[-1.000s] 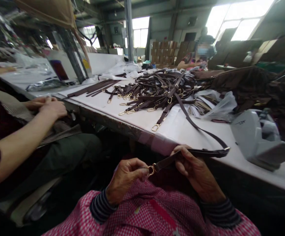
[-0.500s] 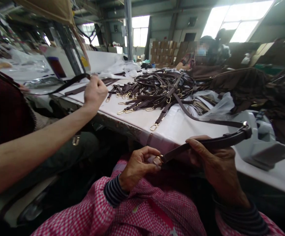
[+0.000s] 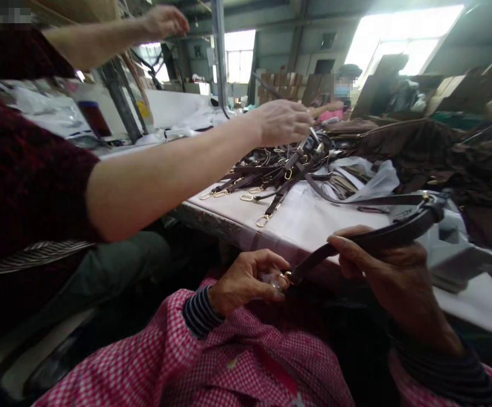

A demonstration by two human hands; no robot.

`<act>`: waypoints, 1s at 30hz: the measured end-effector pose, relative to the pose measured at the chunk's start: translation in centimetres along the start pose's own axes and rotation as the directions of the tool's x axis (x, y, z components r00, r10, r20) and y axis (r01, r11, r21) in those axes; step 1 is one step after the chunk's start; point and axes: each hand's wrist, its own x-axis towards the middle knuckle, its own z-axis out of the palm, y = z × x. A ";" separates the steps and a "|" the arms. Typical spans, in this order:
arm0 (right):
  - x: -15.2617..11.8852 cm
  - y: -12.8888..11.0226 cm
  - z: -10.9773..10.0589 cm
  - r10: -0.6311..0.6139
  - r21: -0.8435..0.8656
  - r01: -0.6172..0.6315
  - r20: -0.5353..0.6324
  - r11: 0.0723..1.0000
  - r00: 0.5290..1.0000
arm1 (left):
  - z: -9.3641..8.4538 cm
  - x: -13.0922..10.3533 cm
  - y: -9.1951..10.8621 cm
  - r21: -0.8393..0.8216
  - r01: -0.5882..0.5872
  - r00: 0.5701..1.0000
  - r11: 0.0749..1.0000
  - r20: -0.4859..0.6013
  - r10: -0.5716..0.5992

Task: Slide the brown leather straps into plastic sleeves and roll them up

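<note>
A dark brown strap (image 3: pixel 314 261) stretches between my two hands, near the front edge of the white table (image 3: pixel 309 217). My left hand (image 3: pixel 248 281) pinches the gold metal clasp (image 3: pixel 285 278) at its end; a small clear wrap shows by the fingertips. Further right, my right hand (image 3: pixel 392 277) is wrapped round the folded part of the same strap, which bends back over the table. Beyond my hands lies a pile of brown straps (image 3: pixel 267 169) with gold clips, one clip (image 3: pixel 263 220) near the table edge.
At the left, a person in a dark red top (image 3: pixel 29 186) reaches an arm (image 3: pixel 178 172) across the strap pile. A grey plastic holder (image 3: pixel 462 263) stands at the right, with dark brown fabric (image 3: pixel 415 147) behind it. Another person (image 3: pixel 343 93) is at the back.
The neighbour's arm has moved from the left table edge rightward over the pile, and a second arm has appeared at upper left. My hands have shifted slightly right with the strap.
</note>
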 end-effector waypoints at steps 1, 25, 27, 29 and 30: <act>-0.1 -0.1 0.1 -0.007 -0.013 0.007 0.004 1.000 1.000 | 0.1 0.1 0.0 0.014 0.002 1.000 1.000 0.005 -0.002; -0.2 0.9 0.8 -0.020 0.187 0.018 0.007 0.982 1.000 | 0.1 0.4 0.0 0.007 -0.018 0.995 1.000 -0.097 0.019; -0.2 1.0 0.9 0.006 0.240 -0.017 0.049 0.971 0.999 | -0.5 0.6 0.0 0.070 -0.004 0.996 0.998 -0.094 0.010; -0.2 1.0 0.9 0.033 0.272 -0.050 0.066 0.961 0.997 | -1.0 0.8 0.2 0.125 0.002 0.996 0.992 -0.086 0.009; -0.2 0.9 0.9 0.045 0.280 -0.064 0.072 0.958 0.996 | -1.0 1.0 0.2 0.144 -0.003 0.997 0.990 -0.079 0.014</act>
